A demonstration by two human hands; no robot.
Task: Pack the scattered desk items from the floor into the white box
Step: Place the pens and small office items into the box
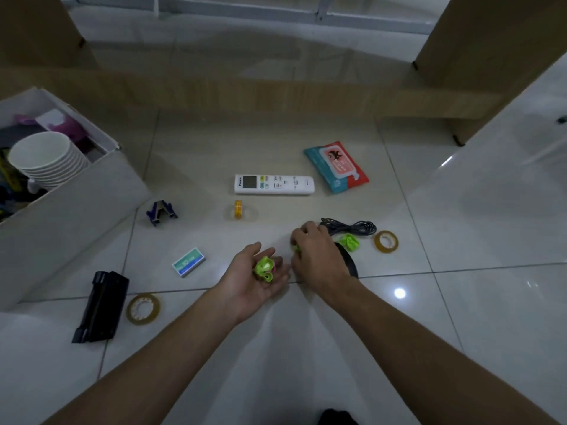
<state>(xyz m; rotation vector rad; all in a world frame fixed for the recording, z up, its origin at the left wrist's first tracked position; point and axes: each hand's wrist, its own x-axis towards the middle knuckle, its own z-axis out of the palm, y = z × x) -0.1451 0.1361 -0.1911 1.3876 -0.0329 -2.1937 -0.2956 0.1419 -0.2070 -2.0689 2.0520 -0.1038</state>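
**Risk: loose clips spilling from an open palm**

Left hand (260,271) is palm-up, fingers spread, cradling a few small lime-green plastic binder clips (264,269), not clamped on them at all. Right hand (316,253) is down at the floor, fingertips pinched on another green clip (296,248); the grip looks closed on it but is mostly hidden by the hand.

Failure modes, as I judge them:
- Palm tilts while the right hand reaches: clips roll off onto the glossy white floor tiles (460,317) and skate away.
- One more green clip (349,242) sits just beside the coiled dark grey cable (352,228); grabbing it could snag the cable.
- Overloading the palm before the carry.

The open white cardboard box (92,191) is well apart, far left, already holding a stack of white paper cups (46,157). Carry crosses the small blue-green staple box (188,261). Close the left fingers first.
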